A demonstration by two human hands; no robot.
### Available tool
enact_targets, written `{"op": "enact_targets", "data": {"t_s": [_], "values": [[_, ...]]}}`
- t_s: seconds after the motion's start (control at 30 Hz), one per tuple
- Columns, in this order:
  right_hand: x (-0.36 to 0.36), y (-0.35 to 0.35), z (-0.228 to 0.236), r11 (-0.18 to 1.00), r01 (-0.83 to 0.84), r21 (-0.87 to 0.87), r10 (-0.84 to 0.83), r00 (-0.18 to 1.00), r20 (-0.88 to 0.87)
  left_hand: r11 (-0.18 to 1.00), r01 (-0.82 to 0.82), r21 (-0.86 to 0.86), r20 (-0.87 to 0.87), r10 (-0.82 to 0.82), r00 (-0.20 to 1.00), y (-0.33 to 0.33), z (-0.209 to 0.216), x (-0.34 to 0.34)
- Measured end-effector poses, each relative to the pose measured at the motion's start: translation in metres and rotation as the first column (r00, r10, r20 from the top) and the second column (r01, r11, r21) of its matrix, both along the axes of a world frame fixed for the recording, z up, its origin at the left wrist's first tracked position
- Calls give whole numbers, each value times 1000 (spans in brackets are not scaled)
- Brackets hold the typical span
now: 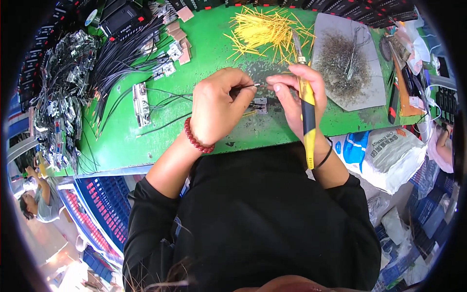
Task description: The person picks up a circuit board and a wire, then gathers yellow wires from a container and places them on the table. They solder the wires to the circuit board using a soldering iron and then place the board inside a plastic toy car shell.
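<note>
A wide green work table (146, 141) fills the upper half of the view, its painted top scuffed and dusted with dark grit. At about 10 o'clock lies a thick tangle of thin black wires (116, 58) with small clear plastic parts at their ends, spilling off the table's left edge. At 2 o'clock sits a flat grey mat (374, 92), irregular in outline, its middle covered by a fuzzy mound of fine metal scraps (340, 63). At 12 o'clock is a loose heap of short, straight yellow wire pieces (262, 29). At 4 o'clock, below the table edge, a white woven sack (389, 155) with blue print is partly cut off by the person's arm.

Near the centre, the left hand (216, 104), wearing a dark red bead bracelet (194, 138), is closed with thumb and forefinger pinching a thin wire (250, 86). The right hand (296, 95), just to the right at about 1 o'clock from centre, pinches the same wire's far end with its fingertips while its other fingers clasp a slim yellow and black soldering iron (306, 112), whose metal tip points up toward 12 o'clock. Just beneath the wire, a small grey metal fixture (260, 104) rests on the table, half hidden by the hands. The wire's tip is too fine to make out.
</note>
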State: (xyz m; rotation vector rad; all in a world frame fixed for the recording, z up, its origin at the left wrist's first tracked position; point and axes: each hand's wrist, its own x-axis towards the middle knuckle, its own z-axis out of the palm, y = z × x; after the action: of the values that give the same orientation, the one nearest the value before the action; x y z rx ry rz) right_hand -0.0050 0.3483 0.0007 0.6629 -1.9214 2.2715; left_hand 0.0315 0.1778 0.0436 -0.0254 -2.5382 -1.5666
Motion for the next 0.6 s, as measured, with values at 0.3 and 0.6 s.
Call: {"op": "enact_targets", "data": {"t_s": [0.3,0.6], "values": [[5,0,2,995,-59,77,60,998,-14,1000,3,-7,-60,-3,998,5,-7,11],[-3,-1,10,972,-222,82,198,952,232,988,-41,151,-14,44,999,5,-16,19]]}}
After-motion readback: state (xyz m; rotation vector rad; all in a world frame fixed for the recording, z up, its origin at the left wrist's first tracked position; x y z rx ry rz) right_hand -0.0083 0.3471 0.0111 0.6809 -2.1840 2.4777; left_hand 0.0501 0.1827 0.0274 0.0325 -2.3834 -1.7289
